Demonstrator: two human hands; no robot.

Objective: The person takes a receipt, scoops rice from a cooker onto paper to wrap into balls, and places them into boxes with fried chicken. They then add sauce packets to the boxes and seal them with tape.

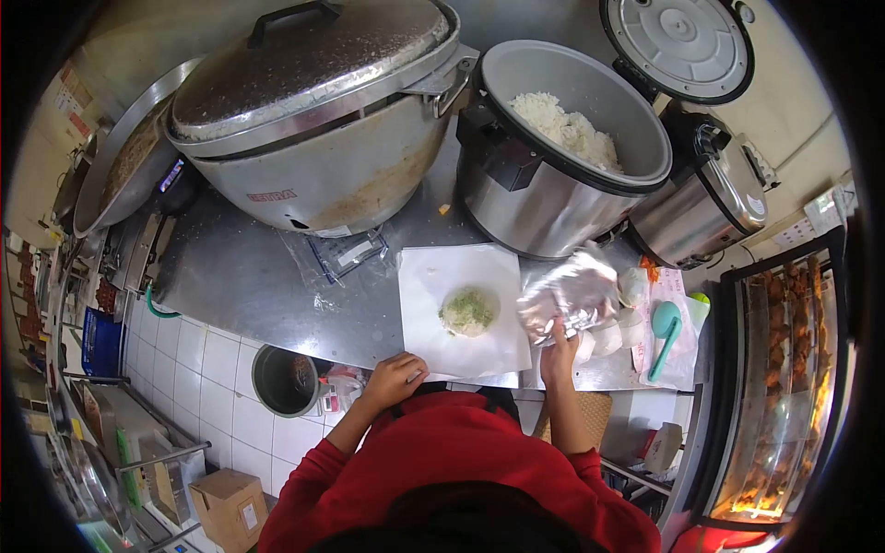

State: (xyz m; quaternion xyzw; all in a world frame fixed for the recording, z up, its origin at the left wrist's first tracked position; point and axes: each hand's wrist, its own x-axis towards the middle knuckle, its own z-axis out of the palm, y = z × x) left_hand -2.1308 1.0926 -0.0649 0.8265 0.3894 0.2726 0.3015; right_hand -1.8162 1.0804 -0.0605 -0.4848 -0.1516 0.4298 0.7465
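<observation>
A mound of white rice with green shreds on top [467, 311] lies on a sheet of white wrapping paper [426, 276] at the front of the steel counter. My right hand [558, 355] grips the lower edge of a crinkled, shiny silver foil bag [573, 293], held over the counter to the right of the paper. By the paper's front left corner, my left hand [396, 378] is curled closed at the counter edge. What its fingers hold, if anything, is hidden. Several white wrapped bundles [608, 339] sit partly behind the foil bag.
An open rice cooker [544, 207] with rice stands behind the paper. A large lidded cooker [323, 184] is at its left. A turquoise ladle [664, 336] lies at the right, before a lit display case [774, 387]. A dark bucket [284, 380] is on the tiled floor.
</observation>
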